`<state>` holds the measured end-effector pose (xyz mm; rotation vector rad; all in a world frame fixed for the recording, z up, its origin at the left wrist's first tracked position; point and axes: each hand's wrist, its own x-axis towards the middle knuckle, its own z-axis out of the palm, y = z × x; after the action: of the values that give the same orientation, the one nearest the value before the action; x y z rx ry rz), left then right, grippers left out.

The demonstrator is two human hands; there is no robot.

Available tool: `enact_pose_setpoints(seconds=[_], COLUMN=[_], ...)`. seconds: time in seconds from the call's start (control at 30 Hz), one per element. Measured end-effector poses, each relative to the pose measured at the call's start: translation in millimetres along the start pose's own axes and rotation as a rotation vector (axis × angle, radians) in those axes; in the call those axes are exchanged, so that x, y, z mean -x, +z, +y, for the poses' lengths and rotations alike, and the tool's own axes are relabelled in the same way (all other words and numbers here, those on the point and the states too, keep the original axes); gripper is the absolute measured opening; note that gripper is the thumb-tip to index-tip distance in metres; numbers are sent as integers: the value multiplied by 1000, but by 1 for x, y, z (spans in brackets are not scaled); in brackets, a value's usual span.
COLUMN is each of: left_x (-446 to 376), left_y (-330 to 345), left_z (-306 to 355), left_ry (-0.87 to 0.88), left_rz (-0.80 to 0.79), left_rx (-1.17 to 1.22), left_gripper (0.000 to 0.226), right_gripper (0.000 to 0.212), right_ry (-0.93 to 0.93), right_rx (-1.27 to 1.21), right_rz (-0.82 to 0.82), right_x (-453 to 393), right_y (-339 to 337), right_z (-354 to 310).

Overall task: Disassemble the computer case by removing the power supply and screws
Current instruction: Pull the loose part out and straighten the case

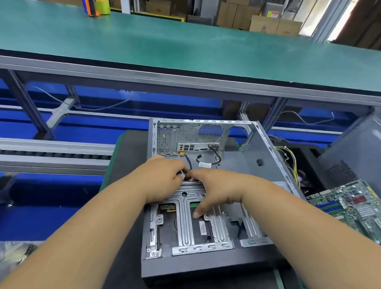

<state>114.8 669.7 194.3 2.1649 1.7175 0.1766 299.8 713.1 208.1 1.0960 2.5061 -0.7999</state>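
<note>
I see an open computer case (250, 169) lying on its side on a dark mat (129, 250) on the tabletop, its interior facing up and its rear panel, with the port shield and a round mesh vent, at the end farthest from me. Both of my hands meet over the middle of the case, at the far edge of the silver metal drive cage (186, 226) that fills the near half of the case. My left hand (162, 180) has its fingers curled around a thin black cable (189, 164) that runs toward the rear panel, and it seems to pinch a small pale connector at the cable's end. My right hand (213, 188) lies just beside it, knuckles up, fingers bent toward the same spot; its thumb stretches back toward me and presses on the drive cage, but I cannot tell whether its fingers grip anything. A second black cable (216, 156) loops on the case floor below the port shield. To the right of the case, a green motherboard (356, 207) lies flat, and beyond it a bundle of yellow and black wires (291, 160) shows beside the case wall. A grey tower case (365, 150) stands farther right. Beyond the case, a raised green shelf (178, 48) spans the scene, carrying an orange and green tape dispenser (96, 4) at its far left
</note>
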Motion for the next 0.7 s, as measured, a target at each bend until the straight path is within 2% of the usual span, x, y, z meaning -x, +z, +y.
enact_pose_setpoints(seconds=[0.2,0.33,0.4,0.5,0.63,0.7], left_x=[-11,-19,-22,-26,-28,-29], left_y=[-6,-11,-12,-10,-8,-7], left_z=[-2,-3,-6,-9,-8,-7], left_ry=[-15,14,6,-7,-6,-12], left_rz=[-99,-176,-215,-211,-174,-151], left_rx=[-175,-273,-269,-236,-238,-238], left_gripper=[30,36,34,31,31,32], right_gripper=[97,89,72,40,32,27], right_ry=[8,45,83,168,219,225], right_rx=[-88,-175,-312,-383,-204,-240], right_rz=[89,3,-40,30,-19,-24], right_x=[-3,-3,-5,-12,-26,-33], right_y=[-1,-9,-17,-23,-25,-23], right_z=[2,5,6,8,12,17])
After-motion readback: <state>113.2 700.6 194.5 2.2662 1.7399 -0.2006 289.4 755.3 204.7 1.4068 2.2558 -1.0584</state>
